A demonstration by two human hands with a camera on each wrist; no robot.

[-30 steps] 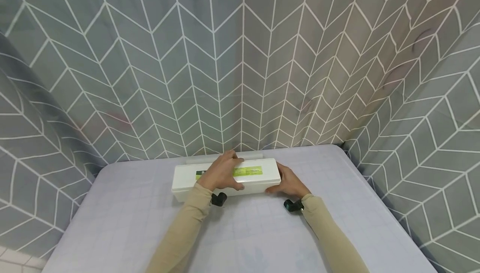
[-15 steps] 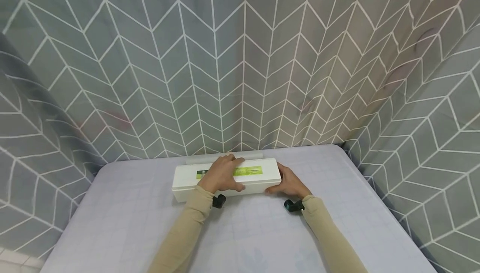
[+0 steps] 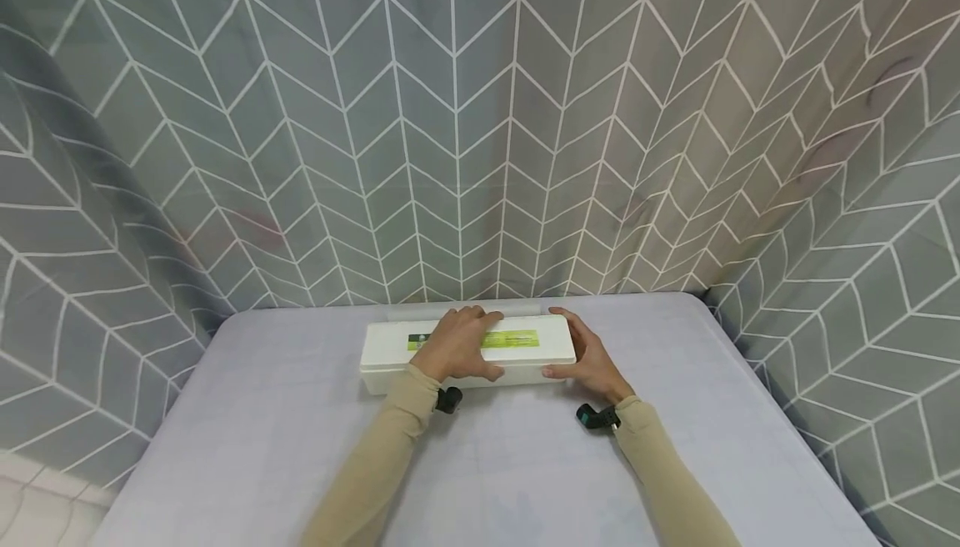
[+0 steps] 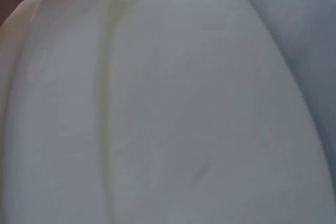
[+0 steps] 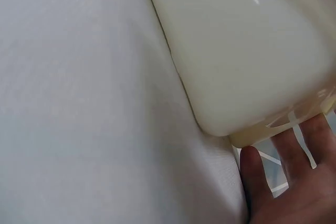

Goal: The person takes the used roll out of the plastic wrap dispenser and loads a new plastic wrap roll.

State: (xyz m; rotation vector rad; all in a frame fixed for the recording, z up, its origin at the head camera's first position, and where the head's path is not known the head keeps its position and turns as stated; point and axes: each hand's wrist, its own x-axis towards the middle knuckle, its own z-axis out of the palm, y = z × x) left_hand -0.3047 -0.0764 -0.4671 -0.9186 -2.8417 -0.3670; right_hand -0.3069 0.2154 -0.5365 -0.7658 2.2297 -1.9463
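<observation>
A long white lidded box [image 3: 384,348] with a yellow-green label [image 3: 517,338] lies lengthwise near the back of the table. Over the middle of its lid, my left hand [image 3: 459,345] grips from above, thumb on the front edge, fingers across the top and partly over the label. My right hand [image 3: 588,361] holds the right end, thumb at the front near the lid seam and fingers round the far corner. The box wall [image 4: 184,103] fills most of the left wrist view. In the right wrist view, spread fingers [image 5: 253,169] show at the box's end.
The table [image 3: 247,414] has a pale patterned cover. A whitish strip [image 3: 521,310] lies behind the box along the back edge. Grey curtains [image 3: 480,130] with white chevron lines hang close behind and at both sides.
The right thumb has moved up from the box's lower front to near the lid seam, and its fingers have shifted upward at the far corner. The head view has shifted slightly.
</observation>
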